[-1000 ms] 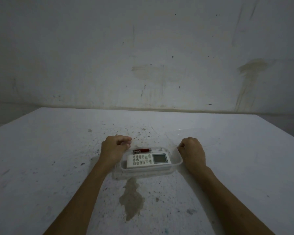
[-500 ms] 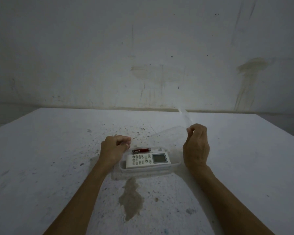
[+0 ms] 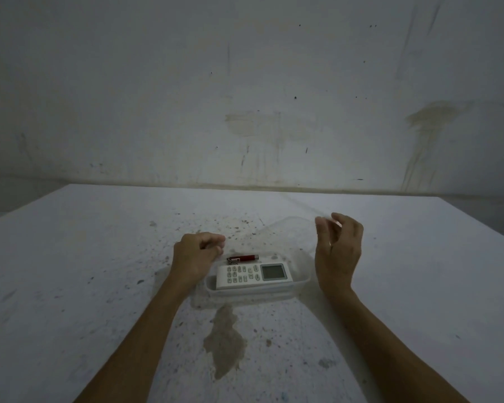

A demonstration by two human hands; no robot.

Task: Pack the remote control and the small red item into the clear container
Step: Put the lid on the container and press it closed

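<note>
A clear container (image 3: 256,292) sits on the table in front of me. Inside it lies a white remote control (image 3: 245,276) with a grey screen at its right end. A small red item (image 3: 246,258) with a metal clip lies just behind the remote, inside the far wall. My left hand (image 3: 195,254) is curled in a fist against the container's left end, gripping its rim. My right hand (image 3: 338,251) is raised over the right end, thumb and fingers pinching the edge of a faint clear lid (image 3: 288,231) that tilts up behind the container.
The white table (image 3: 85,271) is speckled with dark spots, and a brown stain (image 3: 224,344) lies just in front of the container. A stained wall (image 3: 245,112) rises behind the table's far edge. The table's right edge slants down at the far right.
My right hand has left the container's right end and risen, lifting the clear lid's edge up and back. My left hand and the container's contents have stayed put.
</note>
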